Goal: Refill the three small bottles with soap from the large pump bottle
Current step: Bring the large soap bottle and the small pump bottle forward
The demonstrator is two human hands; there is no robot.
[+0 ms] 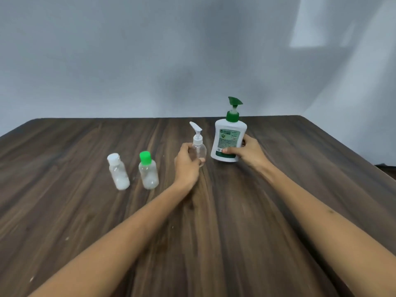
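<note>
Both hands reach out over a dark wood-grain table (pixel 278 211) from bare forearms, each wrapped around a bottle. Going from the left, 2 small bottles stand free on the tabletop, near each other but not touching: a white-capped bottle (pixel 118 171) with a cloudy white body, then a green-capped bottle (pixel 148 170) whose clear body shows a pale residue near the bottom. Both lean slightly in the wide-angle view and neither is touched by a hand. Next comes the left hand (pixel 187 162), fingers curled around the lower part of a clear pump bottle (pixel 198 147), the thumb lying across its front; this small bottle looks empty, stands upright with its white pump head on, and its nozzle slants up to the left. Whether its base rests on the table or is lifted just off it cannot be told. Just beside it, to the right, stands the large pump bottle (pixel 228 139), white with a green band at the bottom, a green collar and a green pump head. The right hand (pixel 246 154) grips its lower right side, thumb across the front label and fingers behind. A pale grey wall (pixel 150 50) rises behind the far table edge.
</note>
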